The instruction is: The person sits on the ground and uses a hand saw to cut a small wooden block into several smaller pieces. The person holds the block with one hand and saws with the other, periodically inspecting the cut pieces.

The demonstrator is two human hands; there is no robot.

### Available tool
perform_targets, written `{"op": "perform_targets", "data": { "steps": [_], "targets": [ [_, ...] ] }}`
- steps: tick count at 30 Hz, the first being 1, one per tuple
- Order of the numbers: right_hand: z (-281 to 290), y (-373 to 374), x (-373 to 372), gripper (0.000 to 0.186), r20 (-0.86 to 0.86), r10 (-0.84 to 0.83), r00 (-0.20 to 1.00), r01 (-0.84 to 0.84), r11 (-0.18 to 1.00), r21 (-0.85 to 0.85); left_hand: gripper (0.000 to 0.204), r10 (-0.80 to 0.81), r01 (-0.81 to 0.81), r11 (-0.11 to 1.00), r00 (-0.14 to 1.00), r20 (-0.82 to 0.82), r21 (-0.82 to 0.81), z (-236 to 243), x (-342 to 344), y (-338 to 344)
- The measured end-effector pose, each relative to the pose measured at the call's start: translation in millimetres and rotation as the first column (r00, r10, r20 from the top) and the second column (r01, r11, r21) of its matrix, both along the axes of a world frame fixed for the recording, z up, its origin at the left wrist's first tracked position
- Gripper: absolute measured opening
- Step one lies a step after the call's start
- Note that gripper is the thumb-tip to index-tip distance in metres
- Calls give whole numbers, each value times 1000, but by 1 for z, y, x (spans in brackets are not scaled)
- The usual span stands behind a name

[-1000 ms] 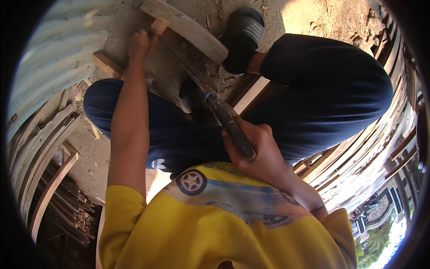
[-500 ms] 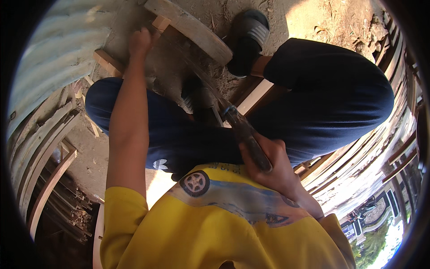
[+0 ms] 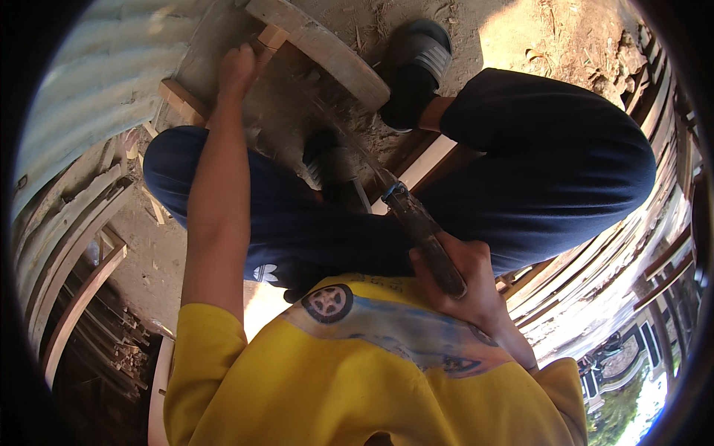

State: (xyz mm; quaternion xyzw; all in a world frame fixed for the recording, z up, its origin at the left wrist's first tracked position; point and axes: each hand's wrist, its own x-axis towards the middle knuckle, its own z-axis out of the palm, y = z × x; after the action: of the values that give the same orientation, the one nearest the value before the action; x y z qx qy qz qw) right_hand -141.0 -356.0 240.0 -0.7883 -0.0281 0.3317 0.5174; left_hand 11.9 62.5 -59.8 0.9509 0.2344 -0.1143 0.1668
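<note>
- Our right hand, at 4 o'clock, has its fingers clamped round the dark handle of the handsaw.
- Handsaw sits just right of centre; blade runs out towards 11 o'clock, far end blurred, so we can't tell if it touches wood.
- Handle is low by our belly, likely so the arm lines up behind the blade.
- Our left hand, at 11 o'clock, has fingers curled at the wooden block; we can't tell whether they clamp it or only press. Probably there to steady it.
- Block lies at 11 o'clock against the thick board, which perhaps acts as support.
- Our knees are spread wide, seemingly to leave the saw room.
- Short wooden piece at 10 o'clock, beside the left forearm; sandalled foot at 1 o'clock, near the board.
</note>
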Motion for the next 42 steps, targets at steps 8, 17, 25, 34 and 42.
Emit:
{"op": "perform_targets", "data": {
  "steps": [8,17,25,34,42],
  "targets": [
    [0,-10,0,12,63,97,993,-90,990,-109,54,98,-98,995,995,-16,-33,24,2,-27],
    [1,3,-3,14,34,-10,999,13,997,-76,52,172,-175,984,983,68,32,37,-3,-44],
    [2,0,4,10,-22,58,998,-60,994,-93,36,187,-110,844,978,94,-525,178,-54,-90],
    [-2,-1,0,16,80,30,996,-29,999,-16,28,-433,220,-392,812,390,-893,358,-246,-228],
    [-3,-10,1,15,90,-32,995,33,999,-12,24,-701,110,-336,634,326,-935,385,-286,-208]
  ]
}}
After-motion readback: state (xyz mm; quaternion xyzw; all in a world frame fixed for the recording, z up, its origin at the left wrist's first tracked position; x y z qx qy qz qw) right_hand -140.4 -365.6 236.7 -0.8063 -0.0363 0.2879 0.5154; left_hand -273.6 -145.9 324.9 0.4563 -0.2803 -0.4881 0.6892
